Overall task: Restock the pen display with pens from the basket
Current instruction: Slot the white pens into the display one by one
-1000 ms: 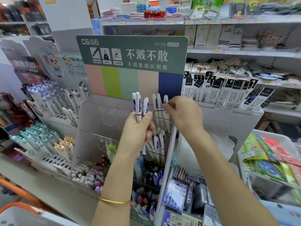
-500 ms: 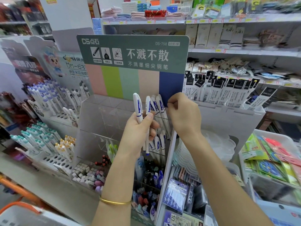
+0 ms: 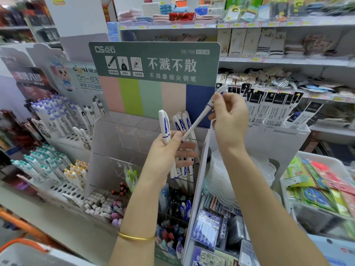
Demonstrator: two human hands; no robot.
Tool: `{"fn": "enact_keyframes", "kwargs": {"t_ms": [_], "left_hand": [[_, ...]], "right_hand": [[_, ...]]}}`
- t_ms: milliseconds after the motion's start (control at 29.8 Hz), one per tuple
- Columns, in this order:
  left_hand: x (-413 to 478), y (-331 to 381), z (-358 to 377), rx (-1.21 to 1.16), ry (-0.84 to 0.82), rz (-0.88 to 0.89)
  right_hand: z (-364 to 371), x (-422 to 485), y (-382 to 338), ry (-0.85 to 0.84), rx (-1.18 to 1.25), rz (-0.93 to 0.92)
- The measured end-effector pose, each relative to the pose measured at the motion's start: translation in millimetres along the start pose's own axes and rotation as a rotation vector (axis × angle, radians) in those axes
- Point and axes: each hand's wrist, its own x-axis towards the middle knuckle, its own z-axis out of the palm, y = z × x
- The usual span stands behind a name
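Note:
A clear acrylic pen display (image 3: 123, 143) with a green header card stands in front of me. Several white pens with blue clips (image 3: 185, 123) stand in its right back column. My left hand (image 3: 165, 156) grips a small bunch of the same white pens (image 3: 164, 127) upright before the display. My right hand (image 3: 229, 120) pinches a single white pen (image 3: 199, 118) near its cap end, held slanted, its lower tip close to my left thumb. An orange-handled basket (image 3: 23, 244) shows at the bottom left corner.
White racks of teal, yellow and purple pens (image 3: 48, 164) stand to the left. Erasers and markers (image 3: 107, 204) fill bins below the display. Stacked clear cups (image 3: 221, 179) and packaged goods (image 3: 322, 185) sit to the right, with shelves behind.
My right hand has left the display's back column and now holds one pen drawn up and to the right from the bunch. My left hand has stayed in place with fewer pens.

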Motion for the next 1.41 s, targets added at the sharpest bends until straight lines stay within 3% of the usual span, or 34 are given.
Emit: {"fn": "enact_keyframes", "kwargs": {"t_ms": [101, 201, 302, 403, 571, 806, 907, 1041, 1108, 1209, 1310, 1410], "left_hand": [[0, -1, -1, 0.026, 0.041, -0.001], [1, -2, -1, 0.029, 0.051, -0.012], [1, -1, 0, 0.041, 0.033, -0.017], [1, -1, 0, 0.018, 0.034, -0.037], [0, 0, -1, 0.006, 0.04, -0.077], [-3, 5, 2, 0.015, 0.013, -0.027], [-2, 4, 5, 0.031, -0.043, 0.012], [-1, 3, 5, 0.021, -0.096, 0.038], [-2, 4, 4, 0.029, -0.073, 0.045], [-2, 5, 1, 0.028, 0.033, 0.04], [1, 4, -5, 0.056, 0.114, 0.058], [3, 4, -4, 0.052, 0.135, 0.053]], "right_hand": [[1, 2, 1, 0.129, -0.087, -0.182], [1, 0, 7, 0.077, -0.316, -0.331], [1, -2, 19, -0.114, -0.564, -0.269], [1, -4, 26, -0.205, -0.838, -0.213], [2, -5, 26, -0.358, -1.09, -0.156], [-4, -7, 21, -0.193, -0.787, -0.159], [-3, -11, 11, -0.292, -0.576, -0.149], [-4, -15, 1, -0.493, -0.329, 0.022], [-4, -14, 1, -0.412, -0.211, 0.062], [-6, -6, 1, -0.075, 0.024, 0.059], [-9, 0, 4, 0.113, -0.094, -0.137], [-8, -4, 13, 0.021, -0.321, -0.275]]}}
